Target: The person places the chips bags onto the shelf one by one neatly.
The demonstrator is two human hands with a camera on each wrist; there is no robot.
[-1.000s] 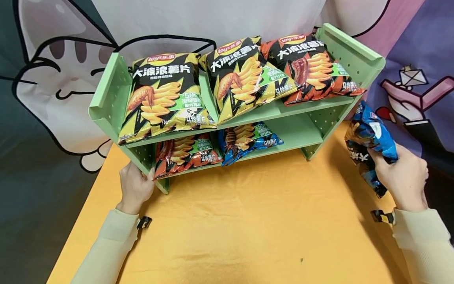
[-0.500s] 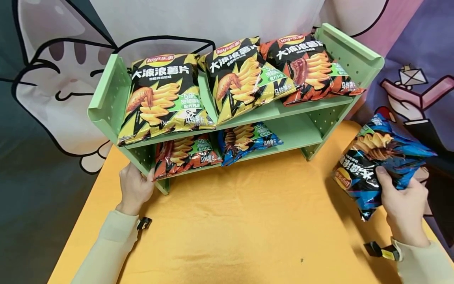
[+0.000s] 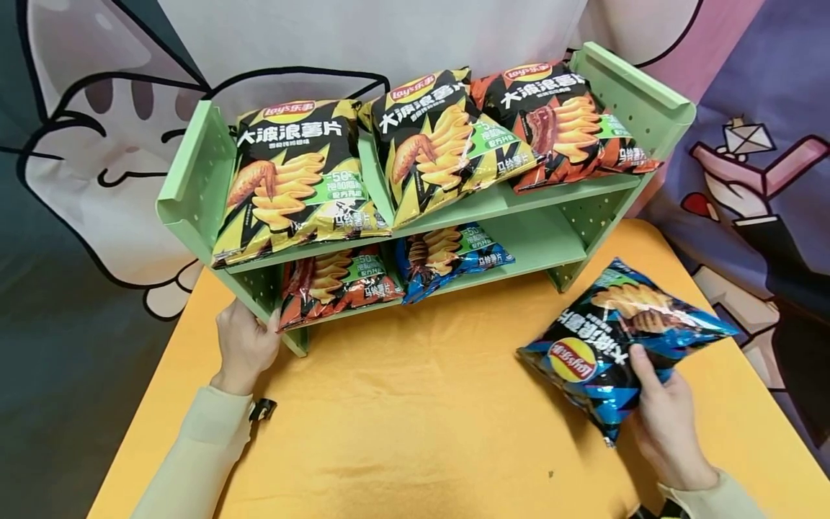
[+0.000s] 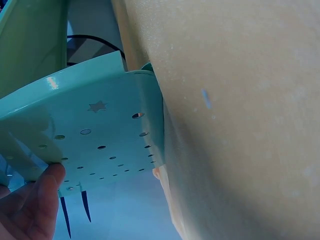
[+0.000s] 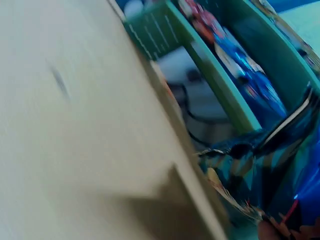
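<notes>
My right hand holds a blue-and-black bag of potato chips by its side, thumb across the front. The bag hangs tilted over the right part of the table, its logo end pointing down and left. In the right wrist view the crinkled bag fills the lower right corner, and the fingers are mostly hidden. My left hand grips the lower left side of a green two-tier shelf. Seen from the left wrist, fingers lie against its perforated side panel.
On the upper tier lie two yellow-and-black chip bags and a red one. Below are a red bag and a blue bag, with bare shelf to their right. A yellow-covered table stretches in front; a printed cloth hangs behind.
My right hand has brought the blue chip bag from beside the shelf's right end leftward and toward me, turning its front into view. My left hand stays at the shelf's side.
</notes>
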